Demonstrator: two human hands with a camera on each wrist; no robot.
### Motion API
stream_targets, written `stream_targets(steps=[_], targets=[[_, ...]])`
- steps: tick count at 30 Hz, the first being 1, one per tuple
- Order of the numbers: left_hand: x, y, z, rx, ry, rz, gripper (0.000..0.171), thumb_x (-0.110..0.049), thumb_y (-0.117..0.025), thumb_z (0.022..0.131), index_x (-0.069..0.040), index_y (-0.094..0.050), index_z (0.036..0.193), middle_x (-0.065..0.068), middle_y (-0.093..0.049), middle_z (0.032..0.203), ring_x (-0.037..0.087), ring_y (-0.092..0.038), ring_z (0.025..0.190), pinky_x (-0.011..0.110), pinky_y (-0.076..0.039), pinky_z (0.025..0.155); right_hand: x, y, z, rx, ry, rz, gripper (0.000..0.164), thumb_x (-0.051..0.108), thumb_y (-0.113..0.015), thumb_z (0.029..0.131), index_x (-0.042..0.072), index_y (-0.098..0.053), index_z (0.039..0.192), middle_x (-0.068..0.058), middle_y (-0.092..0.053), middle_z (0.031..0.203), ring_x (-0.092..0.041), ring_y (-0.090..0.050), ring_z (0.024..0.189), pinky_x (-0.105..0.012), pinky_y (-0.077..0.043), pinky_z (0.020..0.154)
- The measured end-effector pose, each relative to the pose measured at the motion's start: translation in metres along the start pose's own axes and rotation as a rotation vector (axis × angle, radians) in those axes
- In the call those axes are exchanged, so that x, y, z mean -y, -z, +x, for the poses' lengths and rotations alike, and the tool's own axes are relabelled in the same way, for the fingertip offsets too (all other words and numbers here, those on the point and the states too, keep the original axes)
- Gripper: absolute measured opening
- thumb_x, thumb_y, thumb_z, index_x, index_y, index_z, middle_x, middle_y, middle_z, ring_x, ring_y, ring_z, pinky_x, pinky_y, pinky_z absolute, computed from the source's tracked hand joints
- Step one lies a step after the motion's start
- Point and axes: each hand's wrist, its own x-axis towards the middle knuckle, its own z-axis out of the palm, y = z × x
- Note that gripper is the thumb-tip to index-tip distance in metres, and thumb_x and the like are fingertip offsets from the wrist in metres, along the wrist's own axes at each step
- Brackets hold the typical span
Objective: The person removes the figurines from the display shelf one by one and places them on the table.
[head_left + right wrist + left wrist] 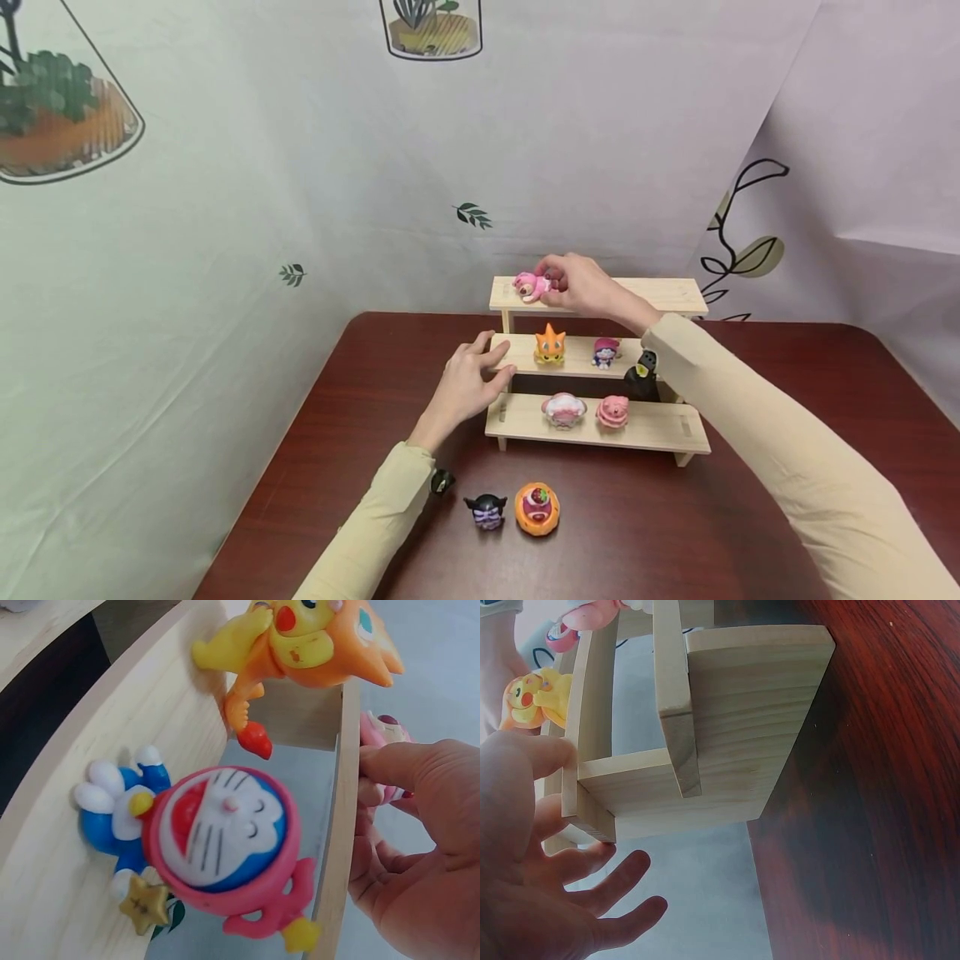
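Observation:
My right hand [581, 283] pinches a pink toy figurine [528, 287] on the left part of the top tier of a wooden display stand [652, 425]. The figurine lies low along the board, partly hidden by the fingers. At the left end of the middle tier, my left hand [463, 382] grips the board's end between thumb and fingers, other fingers spread. On that tier stand an orange-and-yellow figurine [322, 637] and a blue figurine in a pink hood [225, 832]. The lowest tier bears a white-and-pink figurine [564, 411] and a pink figurine [612, 412].
On the dark red table [615, 525] before the stand sit a black-and-purple figurine [487, 511] and an orange tart-shaped toy [537, 509], right of my left forearm. A pale printed cloth [600, 150] hangs close behind the stand.

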Motion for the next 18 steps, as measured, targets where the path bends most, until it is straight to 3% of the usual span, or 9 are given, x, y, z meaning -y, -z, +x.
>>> stream_targets(steps=[18], targets=[[0.0004, -0.0003, -0.0013, 0.000, 0.000, 0.003, 0.046, -0.030, -0.068, 0.094, -0.004, -0.066, 0.131, 0.025, -0.052, 0.141, 0.048, -0.056, 0.116, 0.062, -0.045, 0.092, 0.0020, -0.0006, -0.0080, -0.040, 0.029, -0.034, 0.034, 0.009, -0.075, 0.088, -0.001, -0.065, 0.118, -0.017, -0.063, 0.092, -0.034, -0.058, 0.084, -0.047, -0.047, 0.072]])
